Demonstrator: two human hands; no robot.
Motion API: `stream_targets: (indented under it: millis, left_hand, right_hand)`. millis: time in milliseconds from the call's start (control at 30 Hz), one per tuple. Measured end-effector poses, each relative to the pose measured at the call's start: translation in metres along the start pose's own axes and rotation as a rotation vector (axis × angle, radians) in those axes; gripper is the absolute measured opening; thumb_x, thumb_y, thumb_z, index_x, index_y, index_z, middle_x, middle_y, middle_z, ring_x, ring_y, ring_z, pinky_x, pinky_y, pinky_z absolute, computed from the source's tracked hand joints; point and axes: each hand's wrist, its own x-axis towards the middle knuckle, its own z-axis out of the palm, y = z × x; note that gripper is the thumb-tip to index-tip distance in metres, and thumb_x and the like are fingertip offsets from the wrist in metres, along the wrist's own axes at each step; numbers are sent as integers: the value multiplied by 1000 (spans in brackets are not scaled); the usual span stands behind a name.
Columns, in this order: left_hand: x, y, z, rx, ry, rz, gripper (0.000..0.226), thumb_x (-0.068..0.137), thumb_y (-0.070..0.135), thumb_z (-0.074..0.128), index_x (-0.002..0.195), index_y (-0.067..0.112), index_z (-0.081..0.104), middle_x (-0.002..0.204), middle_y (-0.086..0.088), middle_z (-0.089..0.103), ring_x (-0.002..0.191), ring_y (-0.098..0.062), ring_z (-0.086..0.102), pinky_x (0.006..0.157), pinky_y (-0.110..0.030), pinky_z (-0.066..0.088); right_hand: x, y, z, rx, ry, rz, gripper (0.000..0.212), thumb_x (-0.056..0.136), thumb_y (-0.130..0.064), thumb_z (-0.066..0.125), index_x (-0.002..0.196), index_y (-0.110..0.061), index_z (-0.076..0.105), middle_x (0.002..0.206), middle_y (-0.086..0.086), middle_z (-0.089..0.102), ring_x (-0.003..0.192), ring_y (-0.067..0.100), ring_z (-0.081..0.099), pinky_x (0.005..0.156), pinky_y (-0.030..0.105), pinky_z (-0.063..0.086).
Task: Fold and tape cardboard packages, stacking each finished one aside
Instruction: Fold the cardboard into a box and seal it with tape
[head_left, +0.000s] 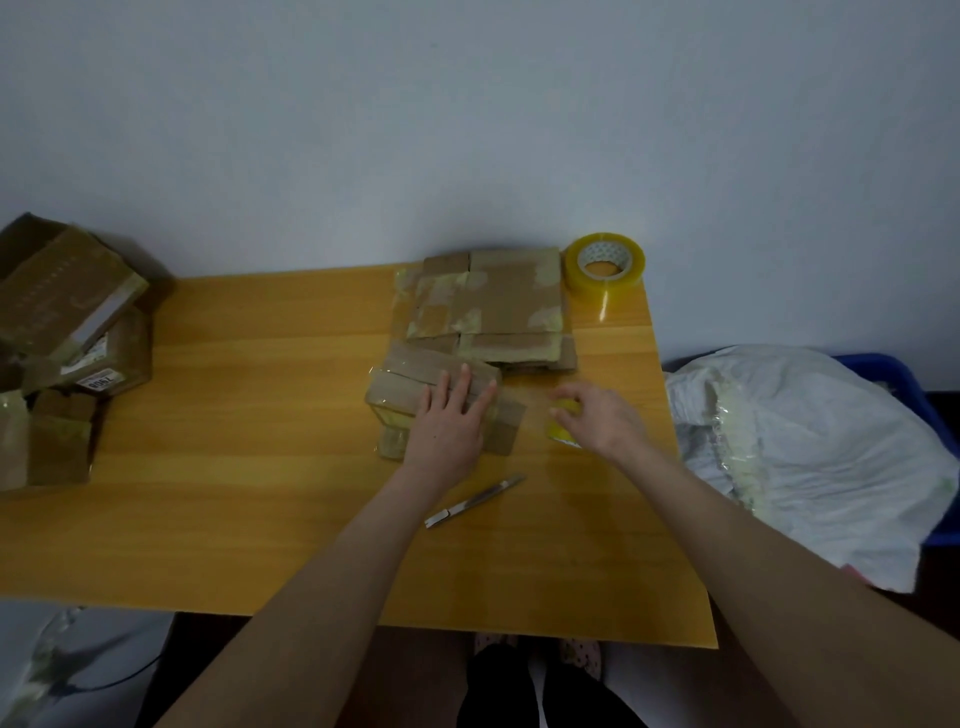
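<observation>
Head view: at frame centre the left hand (451, 415) presses flat, fingers straight, on the cardboard package (405, 387), likely steadying it for taping. Just right of it, the right hand (597, 421) curls round a blurred yellow roll (558, 430). There is one spare tape roll (605, 267), one cutter (475, 500) and one stack of flats (498, 306). Finished packages (67, 322) pile at far left, count unclear.

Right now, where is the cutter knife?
Head view: the cutter knife lies on the table, nearer the person than the left hand flat on the package, between the two forearms.
</observation>
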Motion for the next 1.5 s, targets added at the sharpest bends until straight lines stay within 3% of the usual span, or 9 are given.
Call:
stream_targets:
  millis: [400,533,600,767,900,1033,1233,1367,1500]
  left_hand:
    - [-19,-8,-12,-135,259,10,68,89,30,62,148,17,32,155,-10,26,144,-26,21,118,-46,13]
    - [-43,11,6,-213,578,214,27,83,16,57,108,11,62,108,-9,61,95,-24,60,76,-31,50]
    - [-54,22,19,-220,333,194,22,89,20,50,106,14,62,102,-3,59,84,-21,61,58,-25,41]
    - [-44,25,67,-176,-202,-184,28,101,28,41,124,15,47,130,-5,43,114,-24,48,78,-36,47]
    - [-42,25,79,-166,-191,-228,24,98,21,48,121,13,47,127,-8,46,118,-26,46,88,-37,47]
    - [-56,23,59,-316,-181,-287,17,101,24,41,115,14,44,99,-4,61,80,-21,59,59,-34,48]
    - [-104,19,-8,-494,256,-233,23,98,21,48,120,16,53,84,3,62,49,-12,46,39,-17,25]
    - [-81,22,-41,-396,252,-286,48,100,10,40,145,24,33,123,0,53,82,-19,60,55,-26,40]
    - [-63,31,-49,-339,187,-295,56,96,2,38,146,26,30,116,-5,56,92,-24,59,65,-31,43]
  right_hand:
    - [4,-16,12,129,109,50,22,94,-42,55,113,-35,66,116,-6,66,96,16,62,78,33,54]
    - [6,-22,15,124,91,53,23,94,-42,56,113,-35,67,116,-5,67,101,17,62,84,37,54]
    - [5,-24,16,128,93,54,24,94,-42,56,113,-33,68,117,-4,67,101,19,62,83,36,53]
    - [5,-20,17,117,116,55,25,94,-41,55,112,-31,69,118,-1,67,106,22,61,82,32,52]
    - [4,-20,20,132,127,46,24,93,-41,57,111,-30,70,118,1,67,95,23,64,80,37,55]
    - [2,-25,19,132,130,80,26,92,-46,58,110,-31,68,108,-1,68,85,22,64,64,29,49]
    - [-5,-35,15,79,139,131,26,93,-48,54,110,-33,67,91,-5,64,79,16,60,55,24,41]
    - [-11,-38,12,70,135,153,26,93,-51,53,108,-34,67,100,-4,66,87,18,60,66,27,49]
    - [-16,-40,10,17,163,159,28,93,-53,52,108,-36,67,109,-3,67,98,20,61,76,32,52]
